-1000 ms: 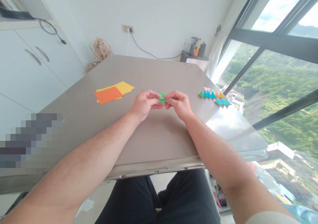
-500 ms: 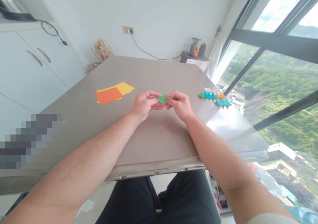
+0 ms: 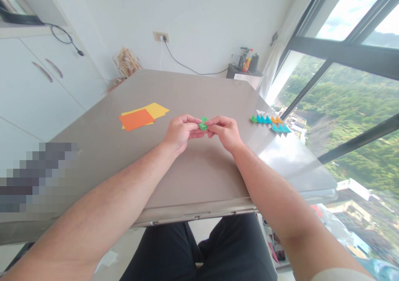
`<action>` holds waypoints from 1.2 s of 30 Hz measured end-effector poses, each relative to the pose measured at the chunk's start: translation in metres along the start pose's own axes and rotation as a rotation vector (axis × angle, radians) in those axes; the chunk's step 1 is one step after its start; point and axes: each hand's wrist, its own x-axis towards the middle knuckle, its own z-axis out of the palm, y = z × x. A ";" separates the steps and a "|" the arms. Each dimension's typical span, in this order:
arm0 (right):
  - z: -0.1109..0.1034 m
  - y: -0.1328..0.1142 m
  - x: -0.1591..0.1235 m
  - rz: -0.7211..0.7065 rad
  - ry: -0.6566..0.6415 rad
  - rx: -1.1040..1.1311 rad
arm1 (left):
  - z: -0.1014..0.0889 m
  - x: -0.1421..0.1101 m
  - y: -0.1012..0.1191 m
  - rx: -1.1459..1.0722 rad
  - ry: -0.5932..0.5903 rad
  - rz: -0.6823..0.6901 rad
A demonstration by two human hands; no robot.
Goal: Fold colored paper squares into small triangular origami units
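"Green folded paper [image 3: 203, 124] — where?"

"Above the gray table [image 3: 199, 164], between my hands — left hand [image 3: 179, 131] pinching one side, right hand [image 3: 225, 130] the other; orange sheet [image 3: 136, 119] lies left."

"What's different about the green paper [image 3: 203, 125]?"
"Its near part looked broad and smooth a moment ago. Now it's narrower and more angular, with a darker crease showing."
"And the far part?"
"More of that shows now, as a larger point. The exact folds are too small to tell."
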 end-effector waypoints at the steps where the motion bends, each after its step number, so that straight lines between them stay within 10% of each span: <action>1: 0.000 -0.001 0.000 0.008 0.001 -0.011 | 0.000 0.000 0.000 -0.002 -0.012 -0.011; 14: 0.003 0.006 0.001 -0.007 0.068 -0.148 | 0.000 -0.001 -0.010 0.436 0.076 0.474; 36: 0.006 -0.001 -0.003 -0.024 0.024 -0.158 | -0.003 -0.002 -0.007 0.450 0.001 0.350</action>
